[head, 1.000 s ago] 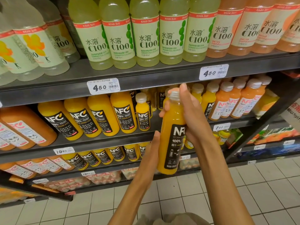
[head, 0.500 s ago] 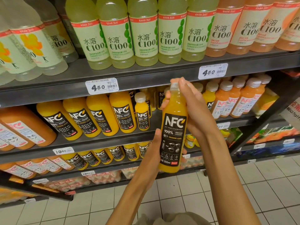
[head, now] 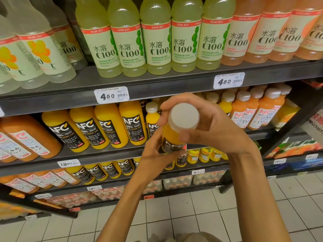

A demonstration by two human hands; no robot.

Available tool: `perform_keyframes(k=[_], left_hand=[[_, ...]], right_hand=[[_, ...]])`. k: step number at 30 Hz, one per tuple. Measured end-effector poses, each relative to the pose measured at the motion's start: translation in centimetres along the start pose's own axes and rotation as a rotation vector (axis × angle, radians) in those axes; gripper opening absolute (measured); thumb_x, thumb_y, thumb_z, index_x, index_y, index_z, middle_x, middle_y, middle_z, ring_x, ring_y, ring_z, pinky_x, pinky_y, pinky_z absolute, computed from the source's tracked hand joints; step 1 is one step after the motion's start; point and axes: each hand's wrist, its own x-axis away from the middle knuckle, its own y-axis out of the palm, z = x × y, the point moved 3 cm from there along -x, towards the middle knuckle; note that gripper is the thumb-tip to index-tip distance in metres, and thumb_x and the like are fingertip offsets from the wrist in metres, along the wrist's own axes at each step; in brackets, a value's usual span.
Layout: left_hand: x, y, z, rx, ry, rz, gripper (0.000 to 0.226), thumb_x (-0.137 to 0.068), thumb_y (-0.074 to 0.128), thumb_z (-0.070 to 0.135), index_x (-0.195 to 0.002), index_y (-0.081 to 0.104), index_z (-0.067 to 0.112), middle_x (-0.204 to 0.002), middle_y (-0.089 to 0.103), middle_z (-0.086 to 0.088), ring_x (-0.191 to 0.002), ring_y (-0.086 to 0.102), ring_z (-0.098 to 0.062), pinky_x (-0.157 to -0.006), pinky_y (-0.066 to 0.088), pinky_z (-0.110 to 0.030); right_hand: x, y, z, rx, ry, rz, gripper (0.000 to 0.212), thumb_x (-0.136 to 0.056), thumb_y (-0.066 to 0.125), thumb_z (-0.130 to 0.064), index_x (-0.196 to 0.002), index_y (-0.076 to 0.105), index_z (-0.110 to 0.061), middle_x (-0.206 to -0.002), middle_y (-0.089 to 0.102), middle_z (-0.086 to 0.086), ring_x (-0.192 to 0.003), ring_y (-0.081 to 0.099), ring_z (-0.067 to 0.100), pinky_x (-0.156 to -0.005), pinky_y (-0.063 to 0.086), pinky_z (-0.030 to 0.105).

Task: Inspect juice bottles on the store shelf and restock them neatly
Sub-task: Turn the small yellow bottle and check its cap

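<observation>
A small NFC orange juice bottle (head: 173,138) with a white cap is tilted toward me, cap facing the camera, in front of the middle shelf (head: 104,154). My right hand (head: 215,130) grips its neck just under the cap, fingers curled round it. My left hand (head: 153,154) holds the lower body from below and the left, partly covering the black label. On the shelf behind stand large NFC orange juice bottles (head: 108,126) and one small NFC bottle (head: 152,119).
The top shelf carries green C100 bottles (head: 157,42) and pink C100 bottles (head: 244,35), with price tags (head: 111,96) on its edge. Peach-coloured NFC bottles (head: 257,110) stand at the right. Lower shelves hold more juice. Tiled floor (head: 192,215) lies below.
The bottle has tipped from upright to leaning toward me, so its cap now faces the camera. Both hands kept their hold and came closer.
</observation>
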Motion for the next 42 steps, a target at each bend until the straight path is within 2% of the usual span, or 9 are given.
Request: perform_keyframes(k=[7,12,15,20,24,29,32,38,42], left_hand=[[1.6,0.3,0.1,-0.049,-0.132,-0.155,0.043,-0.063,0.078,0.038,-0.101,0.060,0.051,-0.105,0.068,0.019,-0.100,0.063,0.001,-0.080,0.048,-0.010],[3.1,2.0,-0.2,0.019,-0.342,-0.260,0.048,-0.067,0.068,0.055,-0.109,0.060,0.035,-0.108,0.070,0.012,-0.103,0.065,-0.006,-0.089,0.051,-0.023],[3.6,2.2,-0.1,0.207,-0.469,-0.196,0.054,-0.075,0.066,0.057,-0.120,0.058,0.028,-0.113,0.070,0.002,-0.107,0.065,-0.019,-0.100,0.046,-0.044],[3.4,2.2,0.0,0.544,-0.580,-0.217,0.076,-0.068,0.071,0.058,-0.125,0.055,0.011,-0.101,0.070,-0.009,-0.084,0.068,-0.021,-0.070,0.055,-0.032],[3.6,2.4,0.4,0.987,-0.658,-0.330,0.072,-0.074,0.071,0.052,-0.127,0.055,0.006,-0.096,0.065,-0.014,-0.077,0.064,-0.021,-0.067,0.054,-0.031],[3.2,1.9,-0.3,0.243,-0.608,-0.068,0.074,-0.069,0.048,0.070,-0.125,0.055,0.024,-0.111,0.069,-0.006,-0.099,0.068,-0.022,-0.086,0.055,-0.043],[3.2,1.9,-0.1,0.155,-0.540,0.007,0.067,-0.066,0.047,0.069,-0.117,0.058,0.028,-0.103,0.072,-0.001,-0.092,0.070,-0.018,-0.082,0.057,-0.039],[3.3,2.8,0.6,0.942,-0.721,-0.129,0.055,-0.084,0.049,0.052,-0.116,0.061,0.008,-0.091,0.067,-0.016,-0.070,0.066,-0.022,-0.058,0.056,-0.030],[3.7,3.3,0.0,1.000,-0.754,-0.165,0.064,-0.085,0.045,0.054,-0.123,0.055,0.003,-0.097,0.068,-0.022,-0.075,0.069,-0.028,-0.064,0.058,-0.034]], right_hand=[[-0.8,-1.0,1.8,-0.217,0.033,0.277,0.040,-0.077,0.074,-0.036,-0.106,0.057,-0.014,-0.086,0.068,0.002,-0.082,0.066,0.021,-0.075,0.052,0.030],[-0.7,-2.0,5.7,-0.457,0.250,0.502,0.023,-0.089,0.058,-0.034,-0.100,0.055,-0.013,-0.070,0.061,0.002,-0.062,0.063,0.018,-0.060,0.052,0.029],[-0.4,-2.6,7.4,-0.513,0.347,0.617,0.027,-0.092,0.058,-0.039,-0.100,0.053,-0.014,-0.069,0.060,0.001,-0.059,0.061,0.016,-0.061,0.052,0.029],[-0.4,-2.4,9.1,-0.539,0.438,0.631,0.044,-0.088,0.049,-0.054,-0.083,0.075,-0.018,-0.074,0.070,0.005,-0.073,0.069,0.019,-0.075,0.057,0.035],[-0.5,-1.4,9.7,-0.843,0.389,0.591,0.048,-0.084,0.053,-0.050,-0.116,0.054,-0.013,-0.078,0.066,0.006,-0.077,0.069,0.022,-0.070,0.057,0.036],[-0.3,-2.4,9.9,-0.656,0.441,0.634,0.042,-0.091,0.054,-0.046,-0.115,0.048,-0.013,-0.073,0.063,0.003,-0.067,0.066,0.018,-0.073,0.055,0.038],[0.0,-3.0,10.5,-0.531,0.512,0.699,0.047,-0.092,0.053,-0.046,-0.124,0.048,-0.011,-0.078,0.069,0.005,-0.075,0.072,0.021,-0.066,0.059,0.036],[0.6,-1.6,12.6,-0.897,0.670,0.673,0.059,-0.092,0.051,-0.049,-0.128,0.046,-0.002,-0.095,0.070,0.014,-0.085,0.072,0.026,-0.065,0.059,0.037],[0.9,-0.8,13.9,-0.969,0.715,0.687,0.046,-0.094,0.049,-0.046,-0.107,0.051,-0.001,-0.073,0.069,0.010,-0.071,0.071,0.023,-0.065,0.058,0.036]])
